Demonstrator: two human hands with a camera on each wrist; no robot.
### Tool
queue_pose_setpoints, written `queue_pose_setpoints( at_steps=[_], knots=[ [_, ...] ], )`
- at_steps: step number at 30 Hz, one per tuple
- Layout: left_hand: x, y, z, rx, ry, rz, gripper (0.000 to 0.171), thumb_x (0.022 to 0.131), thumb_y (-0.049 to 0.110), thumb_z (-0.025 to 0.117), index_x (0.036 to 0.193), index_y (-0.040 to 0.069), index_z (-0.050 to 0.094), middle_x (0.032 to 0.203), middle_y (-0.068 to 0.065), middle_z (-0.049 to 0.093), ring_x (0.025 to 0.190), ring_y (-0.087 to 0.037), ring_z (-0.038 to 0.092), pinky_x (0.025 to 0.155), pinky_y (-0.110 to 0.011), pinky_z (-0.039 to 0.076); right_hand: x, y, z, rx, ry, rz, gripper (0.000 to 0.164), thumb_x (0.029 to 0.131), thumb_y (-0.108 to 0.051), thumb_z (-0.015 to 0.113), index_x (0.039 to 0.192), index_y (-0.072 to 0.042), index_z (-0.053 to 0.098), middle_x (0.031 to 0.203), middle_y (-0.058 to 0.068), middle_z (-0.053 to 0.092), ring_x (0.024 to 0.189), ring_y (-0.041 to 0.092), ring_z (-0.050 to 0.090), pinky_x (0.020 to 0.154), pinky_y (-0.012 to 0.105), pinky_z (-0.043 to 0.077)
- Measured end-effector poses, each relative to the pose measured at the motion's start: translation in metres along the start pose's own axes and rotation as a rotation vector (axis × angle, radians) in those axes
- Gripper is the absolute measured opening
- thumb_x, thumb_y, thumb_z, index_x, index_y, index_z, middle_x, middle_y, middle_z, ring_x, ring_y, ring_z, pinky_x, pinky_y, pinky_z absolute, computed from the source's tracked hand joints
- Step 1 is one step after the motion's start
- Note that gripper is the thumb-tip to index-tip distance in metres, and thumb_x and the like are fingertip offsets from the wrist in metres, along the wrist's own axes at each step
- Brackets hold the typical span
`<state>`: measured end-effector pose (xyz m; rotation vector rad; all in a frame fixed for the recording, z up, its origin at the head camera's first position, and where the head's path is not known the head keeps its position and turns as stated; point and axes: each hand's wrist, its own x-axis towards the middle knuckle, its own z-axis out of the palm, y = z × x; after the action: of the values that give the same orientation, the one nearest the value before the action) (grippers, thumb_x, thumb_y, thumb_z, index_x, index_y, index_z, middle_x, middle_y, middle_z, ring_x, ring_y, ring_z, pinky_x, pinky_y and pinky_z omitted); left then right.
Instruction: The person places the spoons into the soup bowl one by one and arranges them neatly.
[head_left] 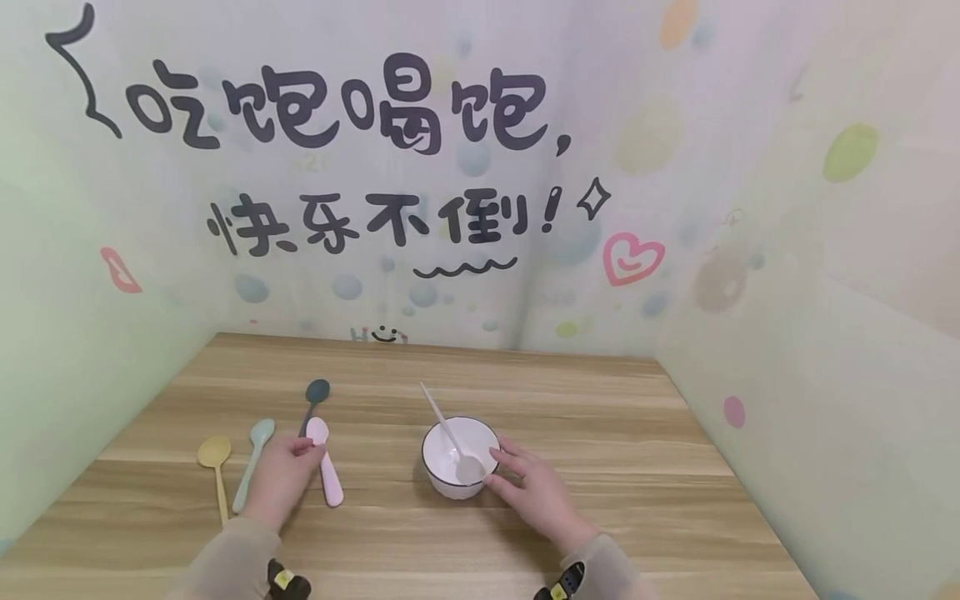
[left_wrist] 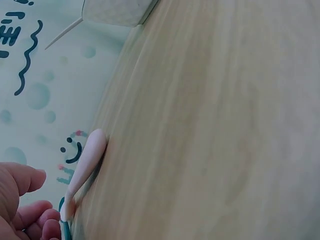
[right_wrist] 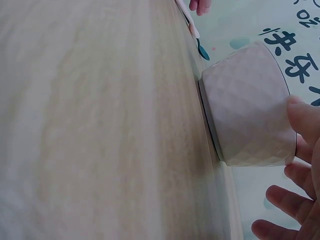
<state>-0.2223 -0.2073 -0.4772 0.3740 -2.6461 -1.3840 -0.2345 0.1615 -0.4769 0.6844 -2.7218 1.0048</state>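
In the head view a white bowl (head_left: 442,485) with a dark rim stands on the table. A pale spoon (head_left: 433,406) leans in it, its handle rising past the far rim. My right hand (head_left: 536,492) is at the bowl's right side, thumb and a fingertip at the rim, the other fingers spread in the right wrist view. My left hand (head_left: 281,479) is beside the head of a pink spoon (head_left: 330,483), with a gap between thumb and fingers in the left wrist view. Around it lie a dark teal spoon (head_left: 318,391), a light green spoon (head_left: 262,432) and a yellow spoon (head_left: 214,451).
The wooden table (head_left: 600,417) is bounded by a back wall (head_left: 450,308) with black lettering and coloured drawings. Side walls (head_left: 750,358) rise along its left and right edges. A dark band with a yellow mark sits at each wrist.
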Motion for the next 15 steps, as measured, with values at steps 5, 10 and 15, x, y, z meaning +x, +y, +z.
queue_pose_setpoints(
  at_steps=[5,10,15],
  knots=[
    [0.0036,-0.0025,0.005,0.057,-0.041,-0.023,0.052,0.093,0.026,0.058,0.124,-0.015,0.052,0.123,-0.034,0.054,0.117,-0.05,0.048,0.094,-0.056,0.04,0.0008,0.0004,-0.0001,-0.007,0.0,-0.011,0.054,0.088,-0.047,0.064,0.127,-0.01,0.063,0.142,0.009,0.049,0.128,0.033,0.047,0.101,0.05,0.038],
    [0.0053,-0.0026,0.0069,0.134,-0.076,-0.027,0.054,0.092,0.026,0.059,0.127,-0.013,0.05,0.127,-0.033,0.052,0.121,-0.05,0.045,0.097,-0.057,0.038,0.0008,0.0007,0.0002,0.001,-0.008,0.008,0.054,0.088,-0.047,0.064,0.128,-0.011,0.062,0.144,0.007,0.048,0.129,0.031,0.046,0.102,0.049,0.038],
    [0.0063,-0.0025,0.0085,0.211,-0.072,0.033,0.047,0.091,0.028,0.061,0.122,-0.006,0.059,0.12,-0.026,0.06,0.112,-0.045,0.054,0.088,-0.055,0.043,0.0003,0.0014,0.0004,-0.001,-0.007,0.009,0.054,0.088,-0.047,0.064,0.128,-0.011,0.062,0.143,0.007,0.048,0.129,0.032,0.047,0.101,0.049,0.038]
  ],
)
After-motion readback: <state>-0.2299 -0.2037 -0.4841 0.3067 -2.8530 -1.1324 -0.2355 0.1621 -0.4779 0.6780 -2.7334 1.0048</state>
